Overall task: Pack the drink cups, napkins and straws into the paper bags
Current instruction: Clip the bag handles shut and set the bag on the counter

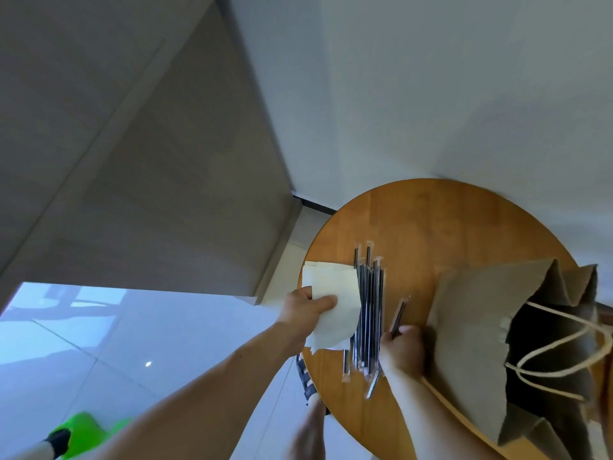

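Closest, my right grip (403, 350) pinches one wrapped black straw (399, 313) just beside the open brown paper bag (471, 327); my left grip (305, 310) holds cream paper napkins (335, 283) farther left of it. Neither is bagged yet; packing looks barely begun.

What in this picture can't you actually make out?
All from the head view:
1. Inside of the paper bag: dark shadow hides its contents.
2. The bag's right side: cut off by the frame edge.
3. How many napkins the left hand grips: the sheets overlap, too thin to count.
4. How the right hand holds the straw: the hand itself mostly hides it.
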